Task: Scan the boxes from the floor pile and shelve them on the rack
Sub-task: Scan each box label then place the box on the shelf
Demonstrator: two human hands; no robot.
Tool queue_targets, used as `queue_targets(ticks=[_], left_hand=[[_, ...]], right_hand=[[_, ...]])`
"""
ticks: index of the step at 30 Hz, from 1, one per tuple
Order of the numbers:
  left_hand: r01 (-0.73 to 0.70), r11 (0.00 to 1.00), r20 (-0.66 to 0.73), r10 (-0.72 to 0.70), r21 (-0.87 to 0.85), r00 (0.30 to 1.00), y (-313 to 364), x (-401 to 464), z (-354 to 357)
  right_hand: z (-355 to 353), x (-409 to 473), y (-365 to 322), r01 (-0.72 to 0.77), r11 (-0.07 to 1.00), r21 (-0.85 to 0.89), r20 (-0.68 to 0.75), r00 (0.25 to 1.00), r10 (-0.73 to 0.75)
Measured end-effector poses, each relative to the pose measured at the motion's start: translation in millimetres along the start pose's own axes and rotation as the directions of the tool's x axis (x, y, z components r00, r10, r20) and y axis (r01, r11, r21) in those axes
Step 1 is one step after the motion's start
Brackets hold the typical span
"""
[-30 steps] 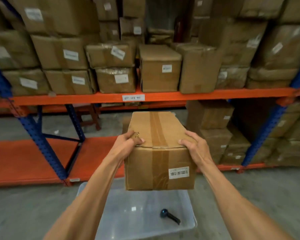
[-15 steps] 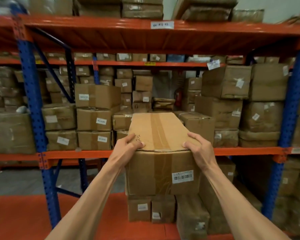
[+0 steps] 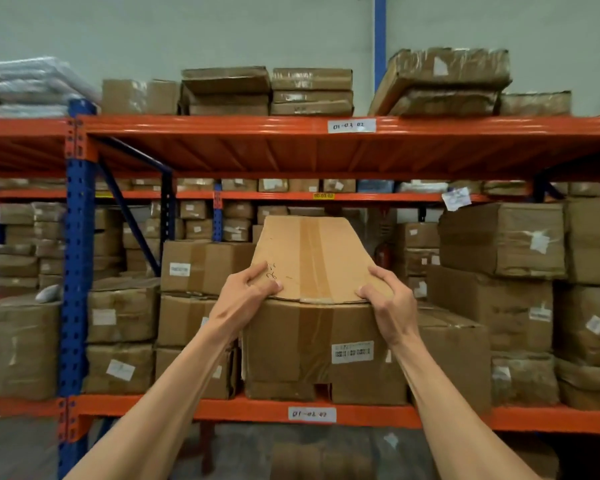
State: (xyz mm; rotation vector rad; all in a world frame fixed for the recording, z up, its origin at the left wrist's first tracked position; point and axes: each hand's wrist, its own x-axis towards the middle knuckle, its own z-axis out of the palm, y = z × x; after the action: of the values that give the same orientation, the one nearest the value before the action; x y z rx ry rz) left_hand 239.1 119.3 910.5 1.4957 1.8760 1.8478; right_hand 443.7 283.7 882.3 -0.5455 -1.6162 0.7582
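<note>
I hold a taped brown cardboard box (image 3: 312, 334) with a barcode label on its near face, out in front of me at the height of the rack's middle shelf. My left hand (image 3: 246, 292) grips its top left edge and my right hand (image 3: 390, 303) grips its top right edge. The box's lower edge sits level with the orange shelf beam (image 3: 222, 408); whether it rests on the shelf I cannot tell. The rack (image 3: 77, 271) has blue uprights and orange beams.
The middle shelf is packed with stacked cardboard boxes (image 3: 499, 306) on both sides of the held one. Flat boxes (image 3: 309, 91) and white bags (image 3: 32, 88) lie on the top shelf (image 3: 222, 124). A second loaded rack stands behind.
The box has risen from low over a clear bin and scanner to middle-shelf height. My view has tilted up, so the floor and bin are out of sight.
</note>
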Motion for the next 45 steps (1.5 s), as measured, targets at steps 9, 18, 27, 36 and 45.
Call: queue_targets(ticks=[9,18,27,36,45], left_hand=[[0.005,1.0,-0.056,-0.004,0.009,0.998,-73,145,-4],[-0.004,0.999,-0.027,0.002,-0.048,1.0,-124,274,-19],[0.021,0.999,-0.11,-0.025,-0.041,0.994,-223,334,-7],[-0.501,0.497,-0.06,0.75,0.709,0.659,-300,332,24],[-0.443,0.299,0.144,0.67,0.845,0.728,-294,351,22]], right_hand=[[101,122,74,-0.049,0.998,0.051,0.054,0.997,0.046],[182,221,106,-0.054,0.998,-0.045,0.025,0.998,0.055],[246,250,173,-0.058,0.989,-0.139,-0.008,0.998,0.058],[271,229,229,0.626,0.357,-0.694,0.228,0.661,-0.715],[288,231,243,0.584,0.293,-0.757,0.298,0.707,-0.642]])
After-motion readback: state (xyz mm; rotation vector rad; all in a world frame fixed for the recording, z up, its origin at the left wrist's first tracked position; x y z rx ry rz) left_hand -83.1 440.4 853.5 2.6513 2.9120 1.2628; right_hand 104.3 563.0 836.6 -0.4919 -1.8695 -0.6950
